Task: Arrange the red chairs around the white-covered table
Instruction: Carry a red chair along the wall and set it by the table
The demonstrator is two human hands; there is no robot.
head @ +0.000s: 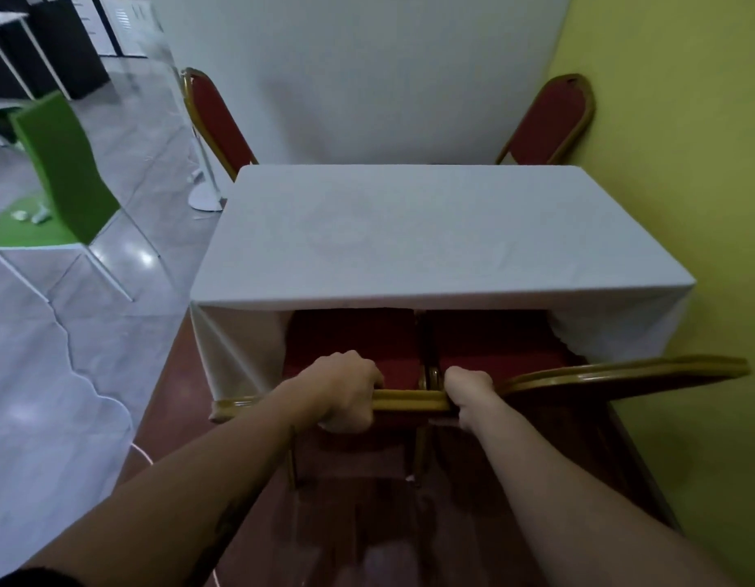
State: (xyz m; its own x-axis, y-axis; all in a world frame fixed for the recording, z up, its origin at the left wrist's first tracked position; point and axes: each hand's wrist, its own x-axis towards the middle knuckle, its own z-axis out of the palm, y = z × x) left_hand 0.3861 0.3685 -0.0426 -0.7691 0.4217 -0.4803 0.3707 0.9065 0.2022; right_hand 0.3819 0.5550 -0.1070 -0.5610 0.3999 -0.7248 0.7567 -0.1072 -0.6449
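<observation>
Fingers (369, 410) of the left hand (346, 391) curled shut over the gold top rail of the near left red chair (350, 358); right hand (468, 396) closed tight on the same rail's right end, just beside the near right red chair (621, 374). Both seats tucked under the near edge of the white-covered bench (430, 230). Beyond its far edge, two more red chairs: far left (210, 116), far right (549, 120). Green chair (66, 163) well apart at left.
</observation>
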